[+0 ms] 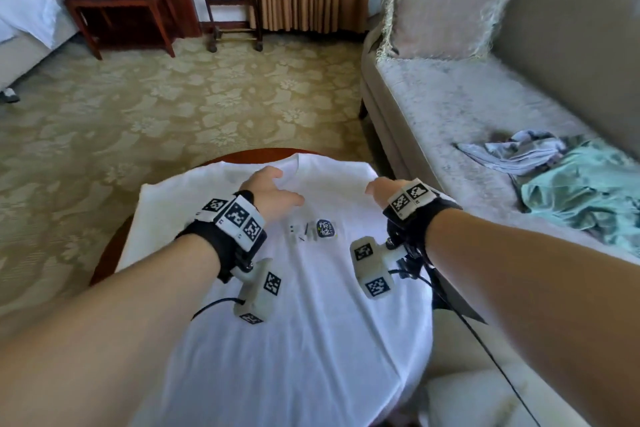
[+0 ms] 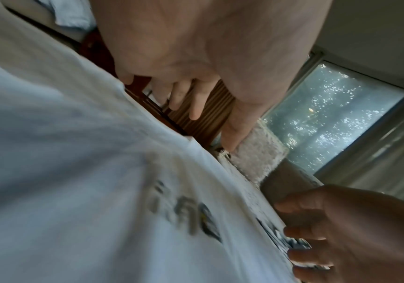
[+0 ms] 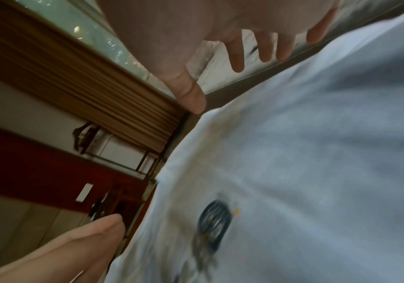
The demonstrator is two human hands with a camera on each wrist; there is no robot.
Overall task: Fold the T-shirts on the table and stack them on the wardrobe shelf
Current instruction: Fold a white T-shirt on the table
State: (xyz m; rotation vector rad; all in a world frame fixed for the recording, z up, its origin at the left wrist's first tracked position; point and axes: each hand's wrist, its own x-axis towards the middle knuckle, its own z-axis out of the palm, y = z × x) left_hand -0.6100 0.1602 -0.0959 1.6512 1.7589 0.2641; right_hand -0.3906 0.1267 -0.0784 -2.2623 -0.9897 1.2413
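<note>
A: Where is the white T-shirt (image 1: 294, 305)?

B: Spread print side up on the round worktop (image 1: 110, 253), collar at the far edge, hem hanging off the near edge. More garments (image 1: 571, 177) lie crumpled on the sofa (image 1: 467, 107) to the right.

A: And the hands?

B: Both are over the shoulder area. The left hand (image 1: 270, 189) is near the collar and the right hand (image 1: 384, 189) is at the far right shoulder. The wrist views show the fingers (image 2: 196, 103) of each spread and relaxed just above the cloth, holding nothing.

A: Which step?

B: Judged as the start of the fold; the shirt is flat and no fold has been made. The next move calls for pinching a shoulder or sleeve edge and carrying it inward without dragging the shirt off the worktop.
</note>
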